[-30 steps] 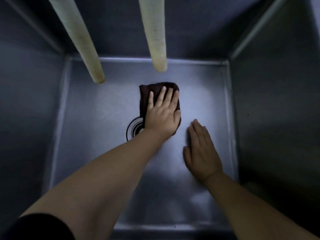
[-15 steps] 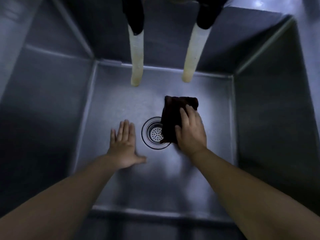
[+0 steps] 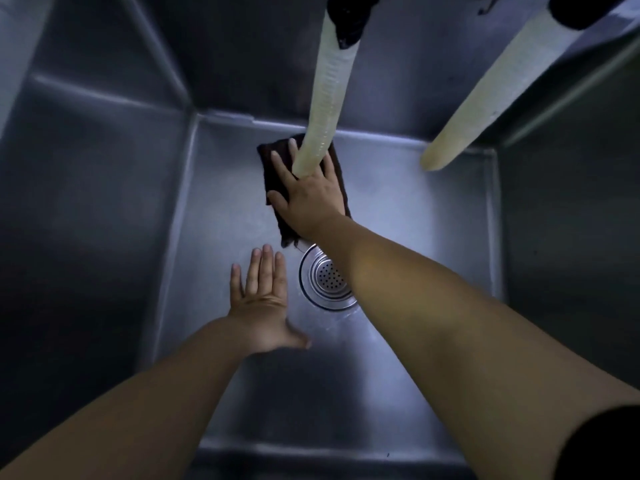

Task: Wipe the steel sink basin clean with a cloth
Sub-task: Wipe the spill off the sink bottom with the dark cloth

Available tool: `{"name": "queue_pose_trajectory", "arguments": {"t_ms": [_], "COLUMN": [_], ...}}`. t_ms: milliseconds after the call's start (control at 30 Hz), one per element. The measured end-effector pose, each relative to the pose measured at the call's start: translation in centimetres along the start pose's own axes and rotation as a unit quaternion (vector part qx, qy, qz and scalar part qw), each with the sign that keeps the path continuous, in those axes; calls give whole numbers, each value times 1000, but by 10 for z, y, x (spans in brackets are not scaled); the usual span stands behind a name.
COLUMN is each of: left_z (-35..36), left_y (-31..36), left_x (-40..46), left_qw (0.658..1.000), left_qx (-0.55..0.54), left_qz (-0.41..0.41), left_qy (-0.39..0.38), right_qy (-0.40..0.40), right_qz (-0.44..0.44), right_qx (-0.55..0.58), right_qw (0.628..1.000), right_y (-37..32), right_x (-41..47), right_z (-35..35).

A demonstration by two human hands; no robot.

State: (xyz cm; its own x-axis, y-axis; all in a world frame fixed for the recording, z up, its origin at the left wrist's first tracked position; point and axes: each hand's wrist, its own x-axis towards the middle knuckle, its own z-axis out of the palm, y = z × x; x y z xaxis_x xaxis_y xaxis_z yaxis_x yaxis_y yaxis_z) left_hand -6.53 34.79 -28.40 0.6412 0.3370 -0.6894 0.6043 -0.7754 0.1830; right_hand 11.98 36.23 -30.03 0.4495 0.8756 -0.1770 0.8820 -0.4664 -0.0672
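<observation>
A deep steel sink basin [image 3: 415,216] fills the view, with a round perforated drain [image 3: 323,282] near the middle of its floor. A dark brown cloth [image 3: 268,168] lies flat on the floor just beyond the drain, toward the back wall. My right hand [image 3: 306,194] presses on it with straight, spread fingers; a hanging hose hides some of the fingers. My left hand [image 3: 263,299] rests flat on the bare floor left of the drain, fingers straight, holding nothing.
Two pale hoses with black collars hang into the basin: one hose [image 3: 329,88] ends right over my right hand, the other hose [image 3: 481,98] ends near the back right corner. Steep steel walls [image 3: 86,202] enclose the floor on all sides.
The cloth passed from my left hand to my right hand a second ago. Since half a second ago my right hand pushed it from beside the drain toward the back wall; my left hand stayed flat.
</observation>
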Motion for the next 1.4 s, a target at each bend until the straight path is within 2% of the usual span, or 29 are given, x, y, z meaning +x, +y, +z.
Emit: {"name": "queue_pose_trajectory", "arguments": {"t_ms": [100, 333, 467, 633, 833, 933, 1067, 1100, 1167, 1267, 1333, 1400], "left_z": [-3, -3, 0, 0, -8, -29, -58, -63, -74, -99, -109, -116], "left_y": [1, 2, 3, 1, 0, -13, -34, -39, -49, -68, -84, -98], "left_x": [-2, -2, -1, -2, -8, -25, -82, -98, -131, -171, -186, -194], "left_qw": [1000, 1000, 1000, 1000, 999, 993, 964, 959, 949, 931, 924, 922], "left_qx": [4, 3, 8, 6, 34, 88, 211, 226, 259, 287, 285, 299], "left_qz": [-5, -7, -5, 1, 12, 68, 153, 158, 163, 189, 199, 189], "left_qy": [-11, -11, 2, 1, -30, -33, 54, 66, 72, 124, 161, 157], "right_qy": [-4, 24, 1, 0, -25, -54, -102, -109, -107, -80, -70, -71], "right_qz": [-15, 120, 188, 221, 214, 159, 42, 50, 136, 253, 254, 229], "right_qx": [-2, -10, -24, -18, -9, -13, -25, -29, -33, 3, 18, 21], "right_qw": [1000, 992, 982, 975, 977, 986, 994, 992, 984, 964, 964, 971], "right_y": [33, 161, 197, 173, 105, 81, 108, 117, 121, 88, 58, 29], "right_x": [-5, -69, -102, -149, -240, -281, -280, -270, -245, -215, -210, -213], "right_z": [0, -6, -4, 8, 21, 25, 13, 10, 8, 9, 9, 9]}}
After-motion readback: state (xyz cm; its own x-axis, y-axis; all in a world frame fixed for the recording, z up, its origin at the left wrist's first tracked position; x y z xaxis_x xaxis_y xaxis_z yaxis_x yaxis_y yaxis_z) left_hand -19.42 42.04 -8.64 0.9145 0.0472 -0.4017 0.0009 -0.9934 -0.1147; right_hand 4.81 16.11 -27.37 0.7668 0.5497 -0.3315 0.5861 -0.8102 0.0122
